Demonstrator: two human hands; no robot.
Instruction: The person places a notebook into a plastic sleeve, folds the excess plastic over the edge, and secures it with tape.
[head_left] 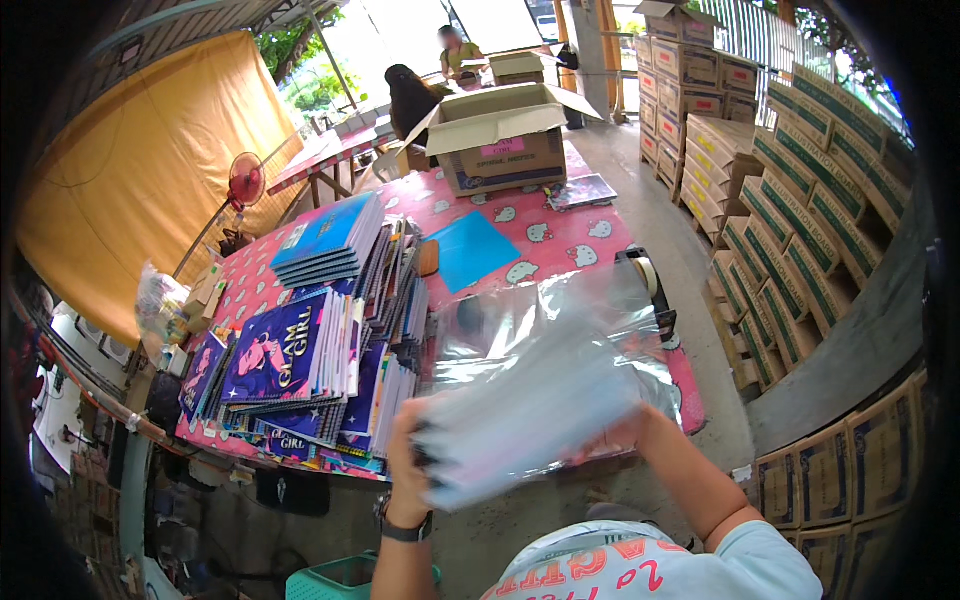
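In front of me I hold a pale, motion-blurred stack of spiral notebooks [540, 410], tilted above the near edge of the table. My left hand [405, 460] is closed round its left end, where dark, coil-like bumps show. At the other end, my right hand [625, 430] grips from below, its fingers partly hidden. Clear plastic bags [600, 310] lie flat on the table just beyond the stack; whether some of this film wraps the notebooks is too blurred to tell.
Piles of spiral notebooks [270, 350] crowd the table's left side. A blue sheet [470, 250], a brown block [428, 258] and a tape dispenser [650, 285] lie beyond the bags. An open carton [505, 160] stands farther back. Stacked boxes [810, 220] line the right. Two people sit behind.
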